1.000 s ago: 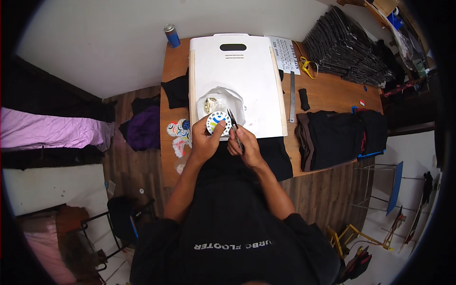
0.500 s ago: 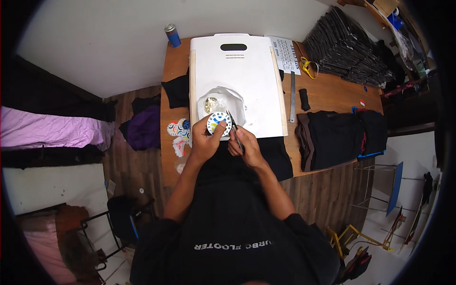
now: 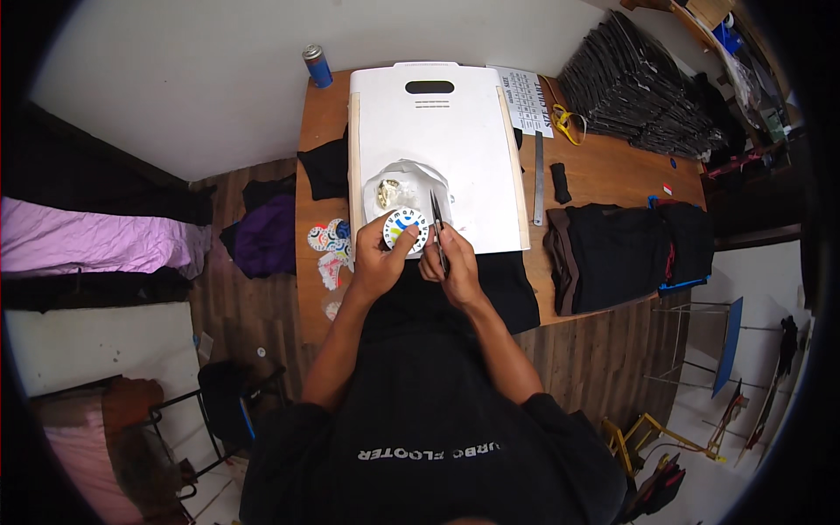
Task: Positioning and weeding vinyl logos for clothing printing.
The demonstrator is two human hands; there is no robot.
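Note:
Pinched between the thumb and fingers of my left hand (image 3: 378,262) is a round white printed tag (image 3: 402,229) with dark lettering round its edge and blue and yellow shapes. Just right of it, my right hand (image 3: 455,267) is closed round slim dark thread snips (image 3: 439,219), whose points face away from me. Blades and tag are a little apart. Beyond both hands, an opened white bag (image 3: 424,179) lies on the white board (image 3: 472,131) and holds small gold-coloured pieces (image 3: 388,192) in clear plastic. Several more round tags (image 3: 329,234) lie left of the board.
A wooden table (image 3: 612,166) carries the board. Right of it are a metal ruler (image 3: 538,179), folded dark garments (image 3: 608,254), a yellow-handled tool (image 3: 573,125) and a tall stack of dark packages (image 3: 643,83). A blue can (image 3: 318,66) stands at the far left corner.
The snips have turned from leaning left against the tag to nearly upright, slightly right of it. My right hand has shifted a little; my left hand still holds the tag.

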